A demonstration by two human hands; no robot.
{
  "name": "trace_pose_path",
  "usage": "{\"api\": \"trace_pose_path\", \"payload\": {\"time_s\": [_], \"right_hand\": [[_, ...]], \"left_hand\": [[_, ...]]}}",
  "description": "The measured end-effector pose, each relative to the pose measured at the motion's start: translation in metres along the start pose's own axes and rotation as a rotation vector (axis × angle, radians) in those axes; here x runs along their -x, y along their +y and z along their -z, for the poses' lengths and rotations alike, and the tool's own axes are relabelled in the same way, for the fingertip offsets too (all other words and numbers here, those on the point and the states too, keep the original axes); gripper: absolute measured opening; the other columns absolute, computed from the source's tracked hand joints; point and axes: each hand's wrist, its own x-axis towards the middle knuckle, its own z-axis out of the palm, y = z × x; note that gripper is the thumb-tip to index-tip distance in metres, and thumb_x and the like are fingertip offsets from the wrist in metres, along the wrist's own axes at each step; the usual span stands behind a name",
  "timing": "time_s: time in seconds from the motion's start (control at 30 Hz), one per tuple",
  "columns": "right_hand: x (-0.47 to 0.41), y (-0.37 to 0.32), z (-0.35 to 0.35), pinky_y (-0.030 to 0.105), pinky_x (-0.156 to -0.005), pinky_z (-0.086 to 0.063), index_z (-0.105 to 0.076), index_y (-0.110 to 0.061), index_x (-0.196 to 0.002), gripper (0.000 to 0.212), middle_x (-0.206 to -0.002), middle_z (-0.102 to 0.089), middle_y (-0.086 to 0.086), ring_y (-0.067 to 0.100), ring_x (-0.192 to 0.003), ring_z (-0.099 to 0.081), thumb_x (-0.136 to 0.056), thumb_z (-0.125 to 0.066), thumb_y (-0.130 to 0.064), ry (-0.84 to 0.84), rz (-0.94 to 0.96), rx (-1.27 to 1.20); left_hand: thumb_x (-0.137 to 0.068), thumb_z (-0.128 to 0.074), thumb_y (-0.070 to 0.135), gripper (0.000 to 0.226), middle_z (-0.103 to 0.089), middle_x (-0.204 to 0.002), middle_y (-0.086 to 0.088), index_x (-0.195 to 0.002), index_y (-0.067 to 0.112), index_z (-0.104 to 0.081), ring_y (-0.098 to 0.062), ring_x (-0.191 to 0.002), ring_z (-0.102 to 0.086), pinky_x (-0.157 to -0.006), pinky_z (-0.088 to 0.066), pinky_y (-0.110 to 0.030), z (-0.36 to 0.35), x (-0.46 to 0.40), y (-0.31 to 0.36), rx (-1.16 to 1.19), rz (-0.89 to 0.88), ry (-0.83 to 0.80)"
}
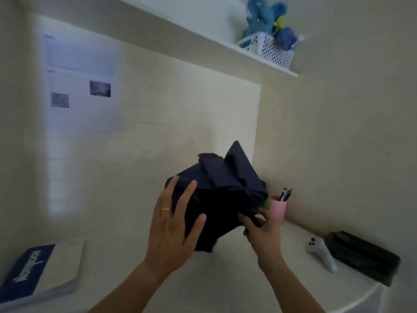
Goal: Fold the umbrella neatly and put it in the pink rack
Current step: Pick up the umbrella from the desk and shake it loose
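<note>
A dark navy umbrella (pixel 221 190), collapsed with its cloth loose and bunched, is held in the air above the white desk. My left hand (pixel 173 229), wearing a gold ring, presses flat with spread fingers against the cloth's left side. My right hand (pixel 261 231) grips the umbrella's lower right part, where a dark strap or handle shows between the fingers. A pink cup-like rack (pixel 279 210) holding several pens stands on the desk just behind my right hand, against the wall.
A blue and white book (pixel 42 269) lies at the desk's left. A white controller (pixel 320 253) and a black case (pixel 363 256) lie at the right. Above, a wall shelf carries a white basket (pixel 270 49) with blue plush toys.
</note>
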Motion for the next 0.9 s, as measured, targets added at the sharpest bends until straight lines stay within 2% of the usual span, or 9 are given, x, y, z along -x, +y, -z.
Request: {"api": "trace_pose_path", "payload": {"time_s": [0.1,0.2,0.27,0.37,0.47,0.57,0.7,0.8,0.9], "right_hand": [[-0.009,-0.046,-0.003,0.021,-0.043,-0.038,-0.062,-0.007,-0.104,0.015,-0.083,-0.075,0.016,0.012,-0.048,-0.051,-0.093,-0.070,-0.014,-0.108,-0.210,-0.606],[-0.015,-0.081,-0.007,0.016,-0.035,-0.034,-0.063,-0.011,-0.112,0.016,-0.092,-0.073,0.020,0.010,-0.046,-0.045,-0.098,-0.062,-0.018,-0.250,-0.350,-0.923],[-0.022,-0.089,-0.006,0.020,-0.039,-0.039,-0.065,-0.011,-0.110,0.019,-0.092,-0.076,0.016,0.012,-0.047,-0.051,-0.096,-0.066,-0.024,-0.199,-0.262,-0.856],[-0.029,-0.098,0.001,0.026,-0.058,-0.051,-0.068,-0.014,-0.103,0.024,-0.086,-0.077,0.000,0.018,-0.074,-0.072,-0.091,-0.072,-0.035,-0.130,-0.216,-0.768],[-0.014,-0.104,0.004,0.021,-0.038,-0.037,-0.062,-0.010,-0.094,0.015,-0.082,-0.076,0.009,0.011,-0.047,-0.054,-0.094,-0.069,-0.023,-0.083,-0.111,-0.756],[-0.009,-0.112,0.018,0.020,-0.035,-0.034,-0.056,-0.012,-0.074,0.024,-0.057,-0.063,0.003,0.012,-0.042,-0.044,-0.089,-0.073,-0.021,-0.052,-0.102,-0.675],[-0.013,-0.108,0.026,0.020,-0.040,-0.040,-0.063,-0.009,-0.085,0.016,-0.075,-0.067,0.011,0.013,-0.048,-0.053,-0.092,-0.071,-0.021,0.019,-0.035,-0.683],[-0.001,-0.114,0.023,0.015,-0.044,-0.044,-0.065,-0.001,-0.111,0.028,-0.072,-0.070,0.002,0.007,-0.054,-0.057,-0.094,-0.068,-0.023,-0.011,-0.048,-0.829],[0.010,-0.120,0.024,0.008,-0.052,-0.044,-0.065,-0.006,-0.099,0.013,-0.074,-0.069,0.003,-0.005,-0.058,-0.059,-0.091,-0.073,-0.012,-0.028,0.008,-0.819]], "left_hand": [[-0.097,-0.061,0.037,0.062,-0.031,-0.163,-0.004,-0.155,0.025,-0.041,-0.025,-0.145,-0.038,-0.115,-0.040,-0.044,0.026,-0.058,0.031,-0.059,-0.145,0.037],[-0.098,-0.060,0.031,0.052,-0.049,-0.149,-0.006,-0.148,0.019,-0.051,-0.029,-0.131,-0.048,-0.105,-0.044,-0.045,0.047,-0.104,0.058,-0.135,-0.238,0.110],[-0.100,-0.057,0.033,0.051,-0.049,-0.149,-0.006,-0.148,0.019,-0.050,-0.031,-0.131,-0.047,-0.105,-0.043,-0.045,0.059,-0.122,0.069,-0.212,-0.234,0.129],[-0.100,-0.052,0.037,0.053,-0.044,-0.153,-0.009,-0.150,0.021,-0.046,-0.034,-0.134,-0.043,-0.107,-0.042,-0.049,0.069,-0.133,0.074,-0.295,-0.185,0.107],[-0.096,-0.057,0.035,0.047,-0.047,-0.139,-0.011,-0.139,0.016,-0.055,-0.033,-0.123,-0.049,-0.099,-0.047,-0.050,0.073,-0.130,0.082,-0.263,-0.192,0.119],[-0.094,-0.059,0.032,0.036,-0.047,-0.127,-0.011,-0.121,0.010,-0.057,-0.031,-0.110,-0.053,-0.092,-0.049,-0.047,0.081,-0.127,0.092,-0.197,-0.207,0.190],[-0.097,-0.052,0.038,0.036,-0.047,-0.124,-0.013,-0.116,0.008,-0.052,-0.032,-0.110,-0.052,-0.092,-0.048,-0.049,0.095,-0.134,0.093,-0.146,-0.171,0.240],[-0.099,-0.047,0.042,0.040,-0.047,-0.124,-0.014,-0.117,0.006,-0.051,-0.033,-0.112,-0.050,-0.091,-0.048,-0.050,0.101,-0.143,0.091,-0.119,-0.120,0.249],[-0.098,-0.045,0.045,0.043,-0.048,-0.125,-0.013,-0.119,0.008,-0.050,-0.031,-0.113,-0.050,-0.090,-0.050,-0.049,0.104,-0.149,0.096,-0.058,-0.050,0.252]]}}
